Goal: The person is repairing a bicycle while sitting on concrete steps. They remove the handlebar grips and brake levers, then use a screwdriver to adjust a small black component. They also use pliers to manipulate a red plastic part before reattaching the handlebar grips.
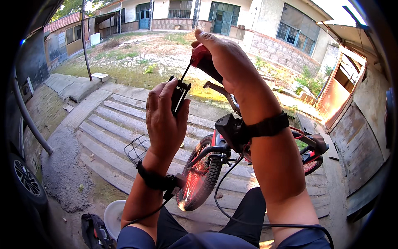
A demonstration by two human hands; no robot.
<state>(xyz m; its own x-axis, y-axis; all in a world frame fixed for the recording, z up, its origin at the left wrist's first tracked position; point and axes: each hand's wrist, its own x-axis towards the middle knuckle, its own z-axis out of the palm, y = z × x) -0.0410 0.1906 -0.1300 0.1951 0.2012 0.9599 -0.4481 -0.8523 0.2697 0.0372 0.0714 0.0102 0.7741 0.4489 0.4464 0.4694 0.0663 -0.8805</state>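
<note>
My left hand [162, 112] is raised in front of me, thumb and fingers closed around a small black slotted part [180, 97] with bright metal bars. Higher and to the right, my right hand [232, 62] grips a red and black handle [201, 58]. A thin dark rod [186, 74] runs between the handle and the black part; whether it is fixed to either is hard to tell. Below both hands stands a red bicycle with a knobby black front tyre [213, 174]. Its handlebar is partly hidden behind my right arm.
A wire basket [137, 148] sits on the striped stone paving [112, 133]. At lower left are a white basin [114, 218], a black bag [94, 232] and a car wheel [27, 178]. A leaning pole [31, 112] stands left; a wooden door [344, 87] is at right.
</note>
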